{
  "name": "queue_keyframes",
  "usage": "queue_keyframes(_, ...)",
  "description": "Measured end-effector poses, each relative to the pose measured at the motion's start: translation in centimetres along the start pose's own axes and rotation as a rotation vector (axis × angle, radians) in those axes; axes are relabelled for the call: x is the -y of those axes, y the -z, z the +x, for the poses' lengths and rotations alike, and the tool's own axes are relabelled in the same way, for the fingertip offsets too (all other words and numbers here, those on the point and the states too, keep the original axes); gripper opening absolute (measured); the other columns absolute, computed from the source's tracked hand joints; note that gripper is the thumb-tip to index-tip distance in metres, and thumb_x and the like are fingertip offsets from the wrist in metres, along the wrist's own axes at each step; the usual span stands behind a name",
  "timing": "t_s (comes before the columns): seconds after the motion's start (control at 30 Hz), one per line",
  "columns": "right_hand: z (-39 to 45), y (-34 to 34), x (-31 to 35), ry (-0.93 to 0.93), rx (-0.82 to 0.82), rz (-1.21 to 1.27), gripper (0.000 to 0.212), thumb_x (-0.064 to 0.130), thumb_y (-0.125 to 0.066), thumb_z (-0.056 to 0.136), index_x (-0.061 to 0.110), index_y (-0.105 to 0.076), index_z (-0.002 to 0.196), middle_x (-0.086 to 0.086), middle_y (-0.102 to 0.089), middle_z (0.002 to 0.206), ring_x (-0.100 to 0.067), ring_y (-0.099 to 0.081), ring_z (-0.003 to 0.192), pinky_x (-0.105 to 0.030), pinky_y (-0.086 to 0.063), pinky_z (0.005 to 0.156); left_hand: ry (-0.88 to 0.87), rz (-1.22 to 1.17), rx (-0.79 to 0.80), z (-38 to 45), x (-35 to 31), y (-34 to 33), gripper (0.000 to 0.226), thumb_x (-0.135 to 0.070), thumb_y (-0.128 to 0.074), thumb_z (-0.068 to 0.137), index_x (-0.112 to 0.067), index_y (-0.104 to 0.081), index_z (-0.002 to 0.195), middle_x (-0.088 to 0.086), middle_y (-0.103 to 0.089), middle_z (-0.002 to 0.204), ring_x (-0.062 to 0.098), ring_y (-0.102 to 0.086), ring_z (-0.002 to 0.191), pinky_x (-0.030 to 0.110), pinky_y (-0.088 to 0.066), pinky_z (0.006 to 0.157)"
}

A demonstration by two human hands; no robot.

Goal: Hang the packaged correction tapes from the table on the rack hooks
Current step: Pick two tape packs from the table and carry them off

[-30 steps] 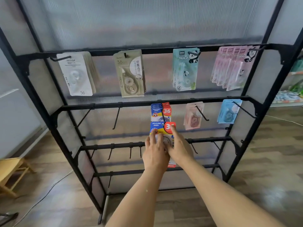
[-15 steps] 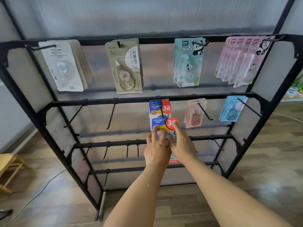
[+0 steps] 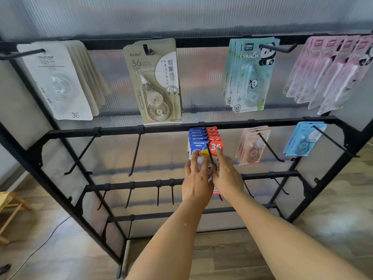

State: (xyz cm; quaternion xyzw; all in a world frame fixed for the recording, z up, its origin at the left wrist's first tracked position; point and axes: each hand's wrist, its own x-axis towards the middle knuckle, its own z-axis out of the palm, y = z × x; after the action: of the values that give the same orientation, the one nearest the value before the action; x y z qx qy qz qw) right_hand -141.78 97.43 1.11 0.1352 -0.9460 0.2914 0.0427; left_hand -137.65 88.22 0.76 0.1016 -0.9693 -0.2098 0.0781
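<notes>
Between left hand [image 3: 196, 181] and right hand [image 3: 227, 178], blue pack [image 3: 201, 147] sits on its hook [image 3: 210, 154].

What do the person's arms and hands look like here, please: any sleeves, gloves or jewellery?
Both forearms are bare up to the frame's lower edge, with no sleeve in view. The left hand and right hand wear no gloves. No ring, watch or bracelet shows on the visible fingers or wrists. A few small pale specks sit on the left forearm.
</notes>
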Motion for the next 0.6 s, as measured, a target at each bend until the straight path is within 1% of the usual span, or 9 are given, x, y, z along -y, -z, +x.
queue_keyframes(0.1,1.6,-0.4,0.2,-0.018,0.019,-0.011,0.069,0.029,-0.048,0.1,0.031,-0.005,0.154,-0.002,-0.034,0.148,-0.023,-0.057,0.114,-0.032,-0.051,0.074,-0.017,-0.002,0.01,1.7,0.6,-0.2,0.074,-0.032,-0.054,0.099,-0.034,-0.006,0.154,-0.004,0.013,0.161,0.028,-0.001,0.148,0.041,-0.043,0.106)
queue_keyframes(0.2,2.7,-0.6,0.4,-0.018,0.033,-0.014,0.072,0.029,-0.051,0.099,0.029,-0.005,0.154,-0.003,-0.032,0.149,-0.024,-0.056,0.117,-0.034,-0.051,0.078,-0.033,0.001,0.013,3.0,1.0,-0.4,0.074,-0.033,-0.053,0.099,-0.033,-0.005,0.155,-0.003,0.015,0.162,0.027,0.001,0.149,0.04,-0.039,0.108)
queue_keyframes(0.27,3.2,-0.6,0.4,0.002,0.034,-0.013,0.073,0.028,-0.053,0.098,0.027,-0.006,0.154,-0.005,-0.032,0.149,-0.026,-0.056,0.118,-0.035,-0.052,0.079,-0.036,-0.002,0.013,3.8,1.2,-0.6,0.075,-0.033,-0.054,0.098,-0.032,-0.006,0.155,-0.002,0.014,0.162,0.027,0.0,0.148,0.04,-0.041,0.106)
queue_keyframes(0.37,3.5,-0.6,0.3,0.023,0.033,-0.028,0.075,0.029,-0.054,0.098,0.027,-0.004,0.154,-0.006,-0.032,0.148,-0.026,-0.057,0.116,-0.035,-0.052,0.079,-0.046,-0.008,0.008,4.3,1.4,-0.9,0.075,-0.031,-0.056,0.098,-0.031,-0.007,0.155,-0.001,0.012,0.162,0.028,-0.002,0.148,0.041,-0.044,0.104)
queue_keyframes(0.5,3.4,-0.6,0.2,0.033,0.045,-0.066,0.078,0.031,-0.054,0.097,0.027,0.0,0.154,-0.006,-0.03,0.149,-0.025,-0.057,0.115,-0.033,-0.053,0.077,-0.05,0.016,0.014,4.2,1.4,-1.0,0.076,-0.031,-0.055,0.099,-0.03,-0.004,0.156,0.0,0.013,0.162,0.028,-0.002,0.148,0.041,-0.042,0.106)
queue_keyframes(0.6,3.1,-0.2,0.2,0.044,0.071,-0.086,0.076,0.032,-0.052,0.098,0.026,-0.001,0.154,-0.004,-0.025,0.152,-0.027,-0.054,0.12,-0.038,-0.052,0.08,-0.035,0.046,0.028,3.6,1.1,-0.7,0.078,-0.029,-0.056,0.098,-0.03,-0.002,0.155,0.0,0.014,0.162,0.029,-0.002,0.148,0.041,-0.041,0.107)
